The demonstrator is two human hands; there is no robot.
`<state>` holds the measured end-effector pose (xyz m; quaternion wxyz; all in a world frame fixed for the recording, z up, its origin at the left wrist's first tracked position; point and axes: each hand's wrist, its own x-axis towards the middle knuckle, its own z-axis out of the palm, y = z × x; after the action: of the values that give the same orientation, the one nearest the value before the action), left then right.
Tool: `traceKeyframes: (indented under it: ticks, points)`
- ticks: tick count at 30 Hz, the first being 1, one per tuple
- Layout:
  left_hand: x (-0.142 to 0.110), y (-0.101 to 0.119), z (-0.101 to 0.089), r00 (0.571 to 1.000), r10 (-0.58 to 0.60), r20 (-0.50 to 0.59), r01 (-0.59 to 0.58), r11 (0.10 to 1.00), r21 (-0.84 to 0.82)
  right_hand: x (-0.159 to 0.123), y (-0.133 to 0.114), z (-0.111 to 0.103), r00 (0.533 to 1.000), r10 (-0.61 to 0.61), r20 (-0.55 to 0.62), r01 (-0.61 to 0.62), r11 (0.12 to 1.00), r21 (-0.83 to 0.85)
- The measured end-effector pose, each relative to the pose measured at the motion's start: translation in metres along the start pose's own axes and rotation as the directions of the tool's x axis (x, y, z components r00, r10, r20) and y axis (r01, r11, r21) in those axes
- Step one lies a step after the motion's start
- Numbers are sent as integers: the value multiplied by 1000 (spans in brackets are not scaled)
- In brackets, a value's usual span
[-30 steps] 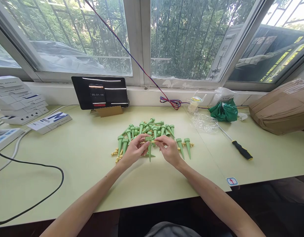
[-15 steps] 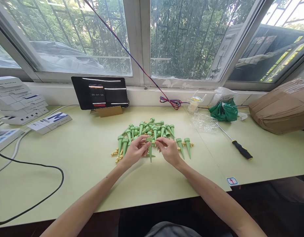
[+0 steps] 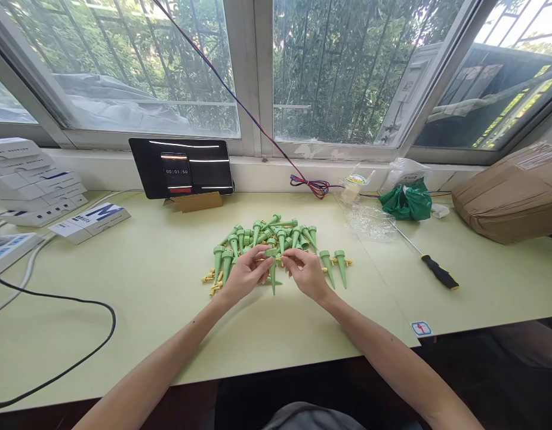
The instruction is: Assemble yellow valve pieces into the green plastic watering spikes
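My left hand (image 3: pixel 247 273) is closed on a green plastic watering spike (image 3: pixel 273 279), its ribbed cap up and its point down. My right hand (image 3: pixel 307 272) pinches a small yellow valve (image 3: pixel 278 261) against the upper side of that spike; the fingers partly cover it. Behind both hands lies a pile of green spikes (image 3: pixel 281 239) mixed with small yellow pieces. More yellow valves (image 3: pixel 216 288) lie at the pile's left front. Two spikes (image 3: pixel 341 270) with yellow valves rest to the right of my right hand.
A tablet (image 3: pixel 181 170) showing a timer leans at the back. White boxes (image 3: pixel 29 179) are stacked at left, near a black cable (image 3: pixel 110 316). On the right lie a screwdriver (image 3: pixel 439 272), a green plastic bag (image 3: pixel 407 200), clear wrap (image 3: pixel 369 221) and a brown parcel (image 3: pixel 508 194).
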<state>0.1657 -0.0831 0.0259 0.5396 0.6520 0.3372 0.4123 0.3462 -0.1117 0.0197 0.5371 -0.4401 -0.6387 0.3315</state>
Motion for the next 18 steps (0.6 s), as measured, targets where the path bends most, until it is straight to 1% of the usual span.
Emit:
traceKeyframes:
  ticks: [4,12,18]
  points:
    - [0,-2,0,1000,12,-4,-12,1000,4,0,0,-1,999,39,26,-40,998,51]
    - [-1,-1,0,1000,10,-2,-10,1000,1,1,0,-1,999,-49,15,50,997,-54]
    - [-1,-1,1,1000,11,-17,-10,1000,4,2,4,0,998,39,48,-42,997,59]
